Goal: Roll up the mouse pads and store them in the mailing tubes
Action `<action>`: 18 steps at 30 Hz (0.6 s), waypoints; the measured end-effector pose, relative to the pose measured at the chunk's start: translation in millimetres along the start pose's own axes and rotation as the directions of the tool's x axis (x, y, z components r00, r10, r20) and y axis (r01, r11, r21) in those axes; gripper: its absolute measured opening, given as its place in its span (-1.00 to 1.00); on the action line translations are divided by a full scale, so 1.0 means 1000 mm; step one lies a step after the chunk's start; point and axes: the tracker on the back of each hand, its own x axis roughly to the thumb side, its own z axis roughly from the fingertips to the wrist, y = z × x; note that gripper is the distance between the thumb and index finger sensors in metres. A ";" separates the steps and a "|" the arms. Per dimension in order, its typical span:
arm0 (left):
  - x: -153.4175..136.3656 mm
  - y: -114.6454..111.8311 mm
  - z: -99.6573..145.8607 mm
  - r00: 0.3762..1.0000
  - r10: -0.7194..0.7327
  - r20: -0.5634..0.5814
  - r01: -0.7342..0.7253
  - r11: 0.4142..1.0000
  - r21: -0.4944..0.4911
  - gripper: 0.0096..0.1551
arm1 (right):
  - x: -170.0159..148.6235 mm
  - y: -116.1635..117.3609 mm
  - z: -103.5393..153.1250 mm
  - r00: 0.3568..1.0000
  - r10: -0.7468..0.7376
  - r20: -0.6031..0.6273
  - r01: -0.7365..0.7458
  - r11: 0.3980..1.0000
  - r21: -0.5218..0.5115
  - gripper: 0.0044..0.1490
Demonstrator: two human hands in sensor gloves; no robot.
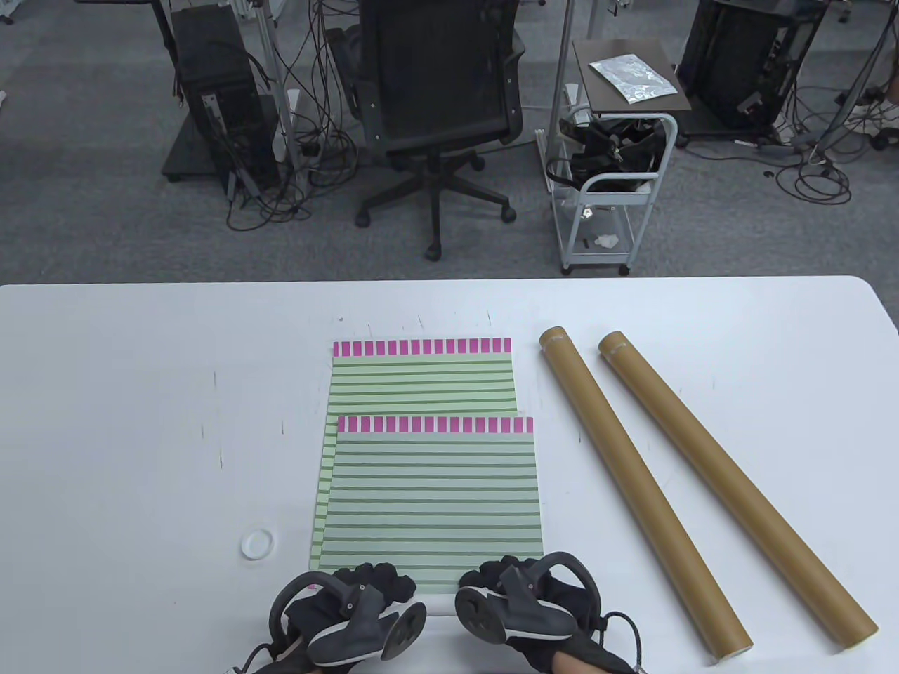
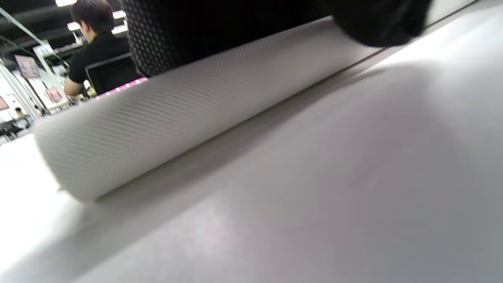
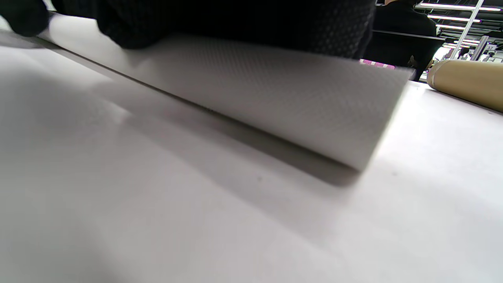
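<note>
Both hands, left hand [image 1: 351, 604] and right hand [image 1: 523, 593], curl over the near edge of the top mouse pad [image 1: 435, 498], lifting its first turn off the counter [image 1: 126, 421]. Uneven pressure could skew the roll, leaving it too wide for the 2 mailing tubes [image 1: 642, 491] at right.

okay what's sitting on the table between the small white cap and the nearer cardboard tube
The two striped mouse pads: the top mouse pad overlapping the lower mouse pad, seen in the table view, between the white cap and the nearer tube.
</note>
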 end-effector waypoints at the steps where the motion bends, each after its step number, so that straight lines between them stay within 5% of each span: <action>1: 0.000 0.000 0.000 1.000 -0.006 -0.002 0.006 1.000 0.001 -0.41 | 0.000 -0.001 0.000 1.000 0.006 0.002 -0.006 1.000 -0.003 -0.39; 18: -0.011 0.004 -0.004 0.991 0.135 0.011 -0.134 0.989 -0.063 -0.47 | 0.001 -0.005 -0.004 0.998 0.054 0.038 -0.055 0.998 0.039 -0.34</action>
